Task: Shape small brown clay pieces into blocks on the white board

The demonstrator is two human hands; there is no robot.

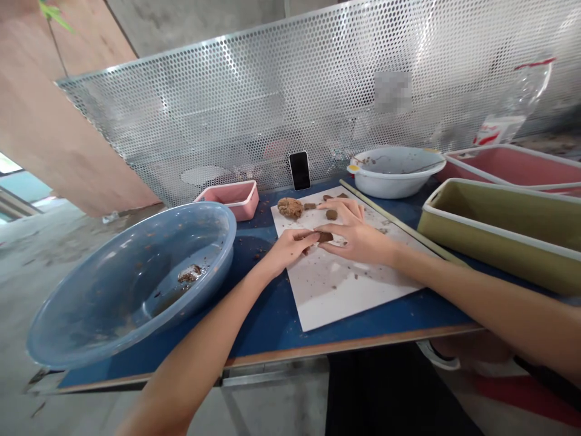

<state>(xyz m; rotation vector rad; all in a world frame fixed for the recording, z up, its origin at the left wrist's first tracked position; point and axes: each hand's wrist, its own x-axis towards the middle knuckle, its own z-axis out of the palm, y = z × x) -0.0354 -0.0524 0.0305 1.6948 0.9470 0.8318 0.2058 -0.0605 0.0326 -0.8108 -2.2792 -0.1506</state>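
My left hand (290, 247) and my right hand (354, 233) meet over a white board (327, 303). Between them is a dark brown piece of clay (325, 237), partly covered by the fingers. The left thumb and fingers pinch its left end, while the right thumb and fingers close around its other side. Beyond the hands, a rough, crumbly brown lump (290, 208) lies on the board's far left corner. Small brown clay blocks, among them one block (331, 214) near my right fingers, rest beside it. Crumbs are scattered over the board.
A large blue basin (136, 242) with wet brown matter stands left. At the back are a small pink tub (245, 203), a phone (300, 171) and a white basin (394, 184). A long stick (403, 224), a green trough (494, 242) and a pink trough (535, 163) are right.
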